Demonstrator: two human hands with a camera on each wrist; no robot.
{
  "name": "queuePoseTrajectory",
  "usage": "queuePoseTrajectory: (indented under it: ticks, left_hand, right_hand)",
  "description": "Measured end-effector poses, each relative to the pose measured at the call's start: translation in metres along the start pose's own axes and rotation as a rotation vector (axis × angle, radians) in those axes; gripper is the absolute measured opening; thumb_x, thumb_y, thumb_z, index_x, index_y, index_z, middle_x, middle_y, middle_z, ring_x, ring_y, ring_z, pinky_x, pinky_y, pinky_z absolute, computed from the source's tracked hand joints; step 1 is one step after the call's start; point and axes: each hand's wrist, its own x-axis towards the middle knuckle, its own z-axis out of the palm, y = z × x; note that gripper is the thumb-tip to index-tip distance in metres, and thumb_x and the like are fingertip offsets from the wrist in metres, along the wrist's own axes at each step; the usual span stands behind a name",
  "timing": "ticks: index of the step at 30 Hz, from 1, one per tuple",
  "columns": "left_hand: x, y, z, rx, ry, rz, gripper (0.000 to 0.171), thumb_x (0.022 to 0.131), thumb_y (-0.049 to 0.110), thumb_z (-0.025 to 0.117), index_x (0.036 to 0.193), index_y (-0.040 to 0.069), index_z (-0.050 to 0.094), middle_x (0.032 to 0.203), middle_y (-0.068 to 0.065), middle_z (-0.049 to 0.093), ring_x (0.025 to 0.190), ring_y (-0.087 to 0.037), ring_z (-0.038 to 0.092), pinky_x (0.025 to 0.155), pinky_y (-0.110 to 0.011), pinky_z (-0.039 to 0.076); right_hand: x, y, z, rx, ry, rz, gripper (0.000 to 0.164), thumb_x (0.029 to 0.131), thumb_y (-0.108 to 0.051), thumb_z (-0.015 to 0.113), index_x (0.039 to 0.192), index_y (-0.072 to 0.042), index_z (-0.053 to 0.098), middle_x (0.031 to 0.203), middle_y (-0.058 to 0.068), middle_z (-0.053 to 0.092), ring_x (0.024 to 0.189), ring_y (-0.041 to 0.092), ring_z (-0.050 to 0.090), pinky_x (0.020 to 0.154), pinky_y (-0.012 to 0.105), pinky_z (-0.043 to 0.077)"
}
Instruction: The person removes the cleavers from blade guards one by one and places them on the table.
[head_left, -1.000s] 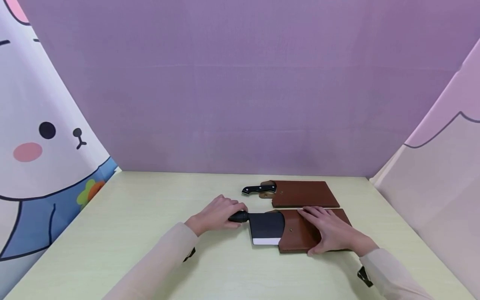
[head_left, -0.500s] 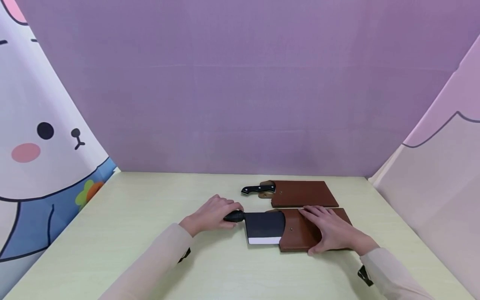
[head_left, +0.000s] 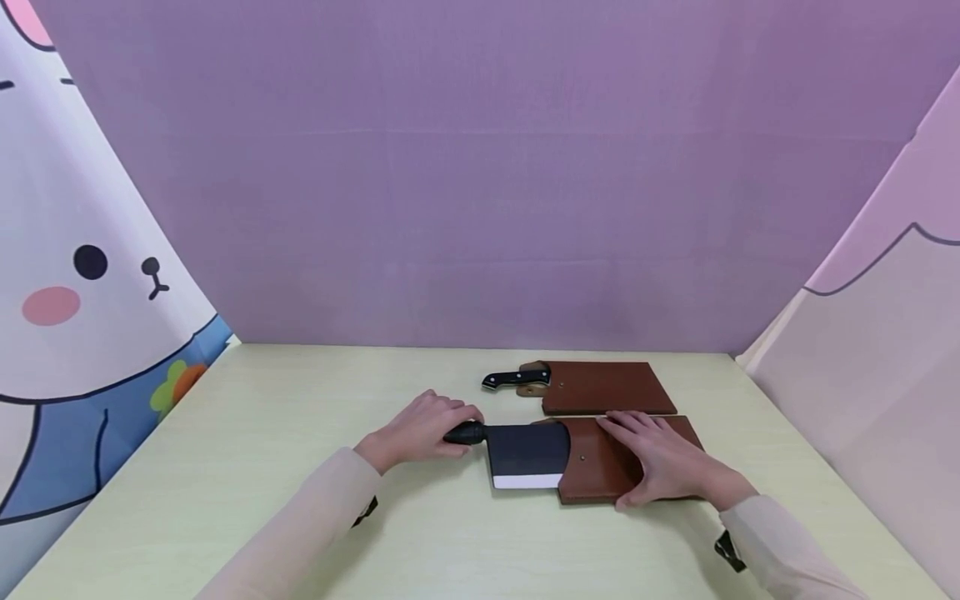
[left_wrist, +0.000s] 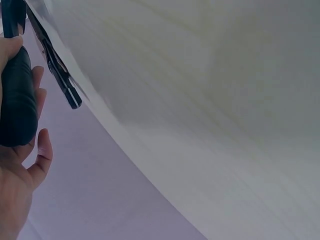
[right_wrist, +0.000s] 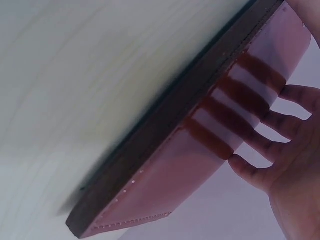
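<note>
Fingers of the left hand are curled round the black handle of a cleaver, gripping it.

Compared with the frame from one second ago, the handle and left hand sit slightly further left, and more of the dark blade shows outside the lower sheath. Against the half-second frame, the shift is very small. The right hand and the lower sheath show hardly any change.

Containers: two flat brown sheaths lie one behind the other on the pale tabletop, mouths facing left. The lower one, nearer the person, contains the right-hand part of the cleaver blade; the exposed part has a light strip along its near edge. The upper sheath holds a knife, of which only the black riveted handle projects.

Right-hand fingers are spread wide across the lower sheath, fingertips at its far edge and thumb at its near edge, clasping it. On the left hand, the wrist view shows the little finger loosely bent, clear of the handle's end.
</note>
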Motion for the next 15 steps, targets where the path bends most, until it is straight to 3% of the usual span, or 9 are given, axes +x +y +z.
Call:
queuePoseTrajectory:
  ticks: [15]
  left_hand:
    - [-0.0049,-0.0019,-0.0007,0.006,0.004,-0.007,0.033,0.079,0.032,0.066,0.109,0.022,0.058,0.088,0.007,0.064,0.072,-0.007,0.057,0.068,-0.029,0.042]
  right_hand:
    - [-0.0005,0.0018,0.0013,-0.009,0.012,-0.007,0.108,0.055,-0.069,0.071,0.138,-0.008,0.038,0.137,0.02,0.041,0.123,0.043,0.039,0.092,0.063,0.031]
